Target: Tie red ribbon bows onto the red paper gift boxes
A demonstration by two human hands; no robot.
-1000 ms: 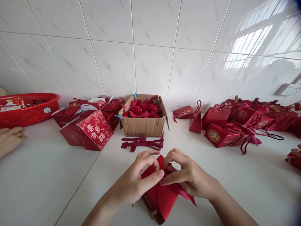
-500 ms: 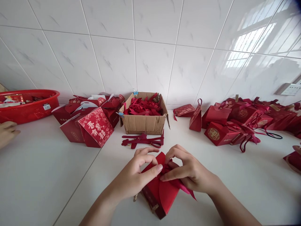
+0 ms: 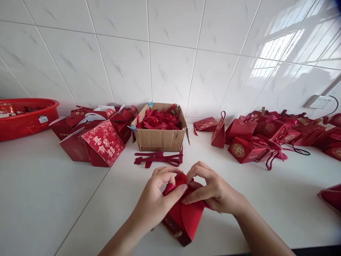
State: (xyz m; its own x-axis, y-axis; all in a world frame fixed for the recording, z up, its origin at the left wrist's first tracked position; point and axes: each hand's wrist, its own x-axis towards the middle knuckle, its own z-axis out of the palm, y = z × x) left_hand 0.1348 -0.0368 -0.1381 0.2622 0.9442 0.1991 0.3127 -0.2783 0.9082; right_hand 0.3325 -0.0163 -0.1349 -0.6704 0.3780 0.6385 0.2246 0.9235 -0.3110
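A red paper gift box [image 3: 185,222] sits on the white tabletop in front of me, its overlapping flaps facing up. Red ribbon runs across its top, mostly covered by my fingers. From the left, my left hand [image 3: 160,195] pinches the ribbon with its thumb laid over the middle of the box. On the other side my right hand [image 3: 211,188] has bent fingers closed on the ribbon at the top. Whether a knot or bow is there, the fingers hide. Just beyond my hands lie several dark red ribbon straps [image 3: 160,158].
A cardboard box [image 3: 160,139] full of red ribbons stands against the tiled wall. Left of it are several red gift boxes [image 3: 103,144] and a red plastic basket [image 3: 26,122]. Finished-looking boxes with ribbons [image 3: 247,149] crowd the right back, below a power socket [image 3: 319,102].
My left thumb has moved slightly right over the ribbon. The ribbon tail right of the box shows less now. Another person's hand at the left edge has gone out of view.
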